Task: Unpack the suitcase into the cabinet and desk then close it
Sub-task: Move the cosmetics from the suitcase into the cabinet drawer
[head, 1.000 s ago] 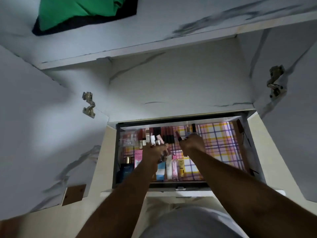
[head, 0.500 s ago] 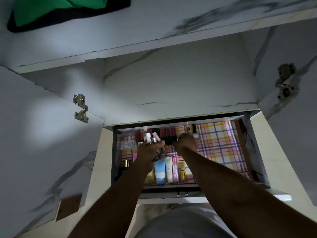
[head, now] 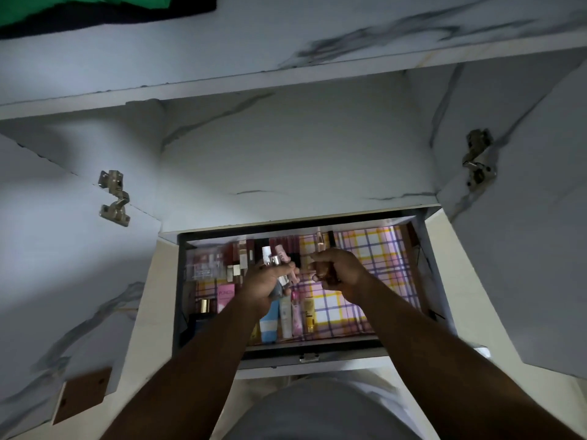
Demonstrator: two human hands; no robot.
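Both hands over an open drawer [head: 427, 265] pulled out of a marble-patterned cabinet [head: 286, 160]. Left hand [head: 265, 285] grips a bunch of small cosmetic bottles [head: 276, 265], fingers curled around them; white, silver and pink caps stick up above the fist. Right hand [head: 336, 271] just beside it, fingers curled and pinching a small dark item, too dim to identify; a slim clear-topped tube [head: 318, 242] shows right above the knuckles, cannot tell whether the hand holds it. Drawer floor lined with a pink-yellow-purple plaid liner [head: 378, 258], bare on the right half. Left half stocked: a row of dark red lipsticks [head: 286, 244] along the back, clear boxed items [head: 206, 265] at back left, a pink carton [head: 226, 293] and a gold-capped dark bottle [head: 201, 312] near the front left. Tubes lie side by side near the front edge: light blue tube [head: 268, 328], white tube [head: 286, 315], pink tube [head: 297, 315], yellow tube [head: 308, 315]. Metal hinges on both open doors, left hinge [head: 114, 198] and right hinge [head: 478, 161]. On the shelf above, green cloth [head: 63, 7] on a dark fabric. Suitcase not in view.
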